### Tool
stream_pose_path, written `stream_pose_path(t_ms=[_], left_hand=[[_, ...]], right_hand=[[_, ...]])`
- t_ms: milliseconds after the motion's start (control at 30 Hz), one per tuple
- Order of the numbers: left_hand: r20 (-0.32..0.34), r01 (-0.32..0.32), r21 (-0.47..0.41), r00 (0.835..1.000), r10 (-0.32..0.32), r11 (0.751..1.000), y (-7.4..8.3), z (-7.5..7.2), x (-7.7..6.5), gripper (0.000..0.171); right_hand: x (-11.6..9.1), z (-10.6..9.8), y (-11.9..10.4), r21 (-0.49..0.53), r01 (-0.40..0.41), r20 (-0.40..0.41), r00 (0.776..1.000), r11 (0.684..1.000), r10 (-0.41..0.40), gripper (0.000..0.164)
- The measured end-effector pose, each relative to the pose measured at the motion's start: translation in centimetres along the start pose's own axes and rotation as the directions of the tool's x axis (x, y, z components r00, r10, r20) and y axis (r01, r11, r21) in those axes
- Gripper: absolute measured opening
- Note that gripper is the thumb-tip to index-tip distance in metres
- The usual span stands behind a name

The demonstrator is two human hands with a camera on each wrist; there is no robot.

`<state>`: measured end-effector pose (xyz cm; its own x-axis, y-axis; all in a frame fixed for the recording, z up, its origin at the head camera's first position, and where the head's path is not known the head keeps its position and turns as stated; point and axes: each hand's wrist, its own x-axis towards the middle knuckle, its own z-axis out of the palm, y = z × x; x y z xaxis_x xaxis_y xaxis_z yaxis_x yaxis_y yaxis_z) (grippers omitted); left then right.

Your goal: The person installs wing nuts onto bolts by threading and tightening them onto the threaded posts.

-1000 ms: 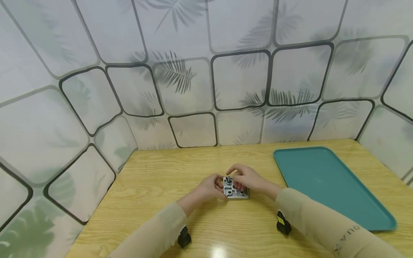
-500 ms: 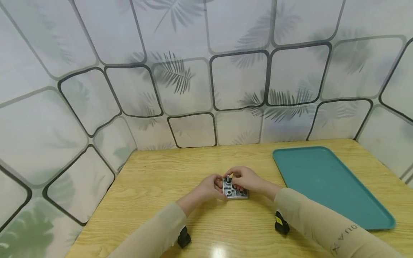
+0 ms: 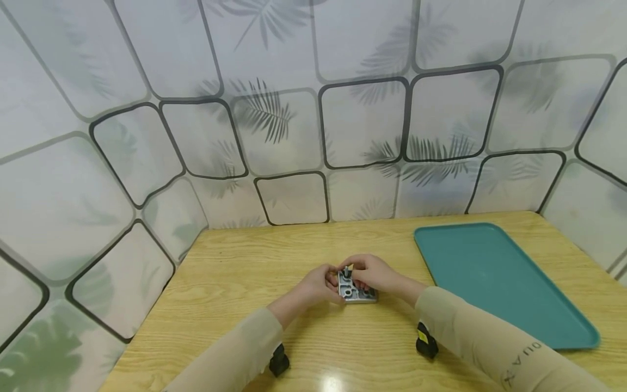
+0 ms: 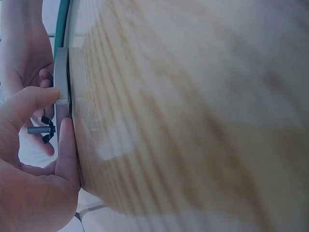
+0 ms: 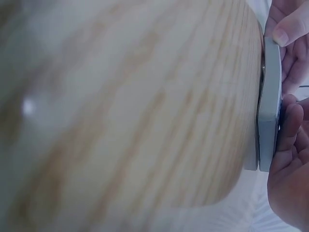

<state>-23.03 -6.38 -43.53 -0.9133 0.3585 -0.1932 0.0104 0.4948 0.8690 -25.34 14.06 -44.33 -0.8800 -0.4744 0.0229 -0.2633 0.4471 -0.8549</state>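
Observation:
A silvery square metal plate (image 3: pixel 349 298) with round bosses and recesses lies on the wooden table. My left hand (image 3: pixel 317 286) grips its left edge, thumb at the near corner and fingers at the far side. Near the far left corner a threaded bolt (image 4: pixel 36 130) stands up, bearing a black wing nut (image 4: pixel 48 129). My right hand (image 3: pixel 376 272) reaches over the plate with index finger and thumb curled about the wing nut. Its other fingers rest low over the plate and hide part of it. From the right wrist view the plate (image 5: pixel 269 111) shows edge-on.
A teal tray (image 3: pixel 490 277) lies on the right of the wooden table (image 3: pixel 235 261). Patterned curtain walls (image 3: pixel 289 130) rise behind and on the left. Black wrist devices (image 3: pixel 280 360) are strapped beneath both cuffs.
My right index finger has come down from a raised pose and curled nearer the bolt. The left hand and the plate stay nearly where they were.

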Motion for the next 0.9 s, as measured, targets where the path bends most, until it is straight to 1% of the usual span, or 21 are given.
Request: stream_pose_path(t_ms=[133,367,600,733,833,900], left_hand=[[-0.001,-0.005,0.003,1.000,0.005,1.000,0.0,0.0,0.0,0.075],[0.004,-0.017,0.005,1.000,0.017,1.000,0.0,0.0,-0.1,0.073],[0.007,-0.012,0.011,1.000,0.012,1.000,0.1,0.0,-0.2,0.074],[0.008,-0.012,0.008,1.000,0.012,1.000,0.1,-0.1,-0.2,0.074],[0.009,-0.010,-0.001,1.000,0.010,1.000,0.1,-0.1,-0.2,0.075],[0.012,-0.011,-0.005,1.000,0.011,1.000,0.0,-0.1,-0.2,0.076]], right_hand=[[0.0,0.1,-0.1,-0.002,-0.011,0.000,1.000,1.000,0.011,0.039],[0.1,0.2,-0.1,-0.024,-0.048,-0.027,0.998,0.999,0.048,0.036],[0.2,0.4,0.0,-0.052,-0.032,-0.056,0.998,0.998,0.029,0.031],[0.2,0.8,-0.1,-0.074,-0.056,-0.100,0.994,0.996,0.048,0.023],[0.3,1.2,-0.3,-0.114,-0.109,-0.157,0.983,0.987,0.090,0.016],[0.5,1.5,-0.4,-0.165,-0.142,-0.200,0.974,0.976,0.108,0.014]])
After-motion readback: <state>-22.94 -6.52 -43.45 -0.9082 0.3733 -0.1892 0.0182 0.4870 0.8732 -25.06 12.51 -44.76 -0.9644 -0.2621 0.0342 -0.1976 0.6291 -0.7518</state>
